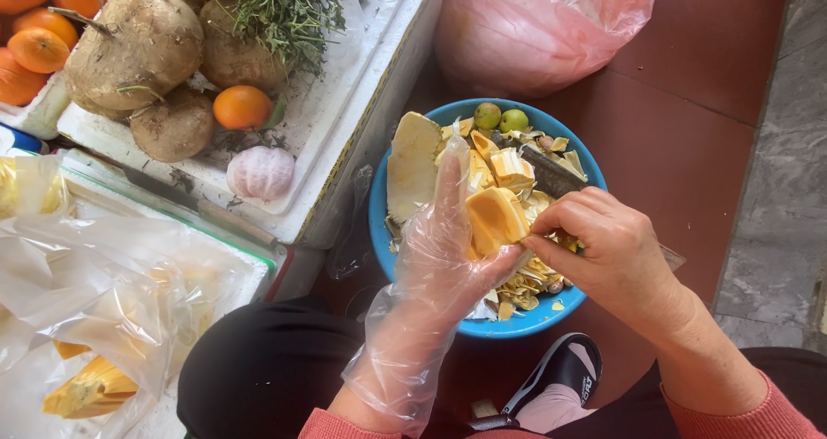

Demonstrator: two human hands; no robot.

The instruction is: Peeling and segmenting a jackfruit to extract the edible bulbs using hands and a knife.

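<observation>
Plastic-gloved left hand (439, 249) and bare right hand (603, 249) grip waxy yellow fruit pod (493, 219).

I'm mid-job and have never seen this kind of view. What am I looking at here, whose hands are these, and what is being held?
This is one picture from a camera worn on a person's head, looking down at their own two hands and lap. There is no machine.

The left hand, in a thin clear plastic glove, holds a yellow piece of fruit. The bare right hand pinches at that piece; a knife blade shows just beyond it, but its handle is hidden.

Under the hands sits a blue bowl of yellow peels and scraps on a reddish floor. To the left, a white foam box carries brown root vegetables and oranges.
</observation>
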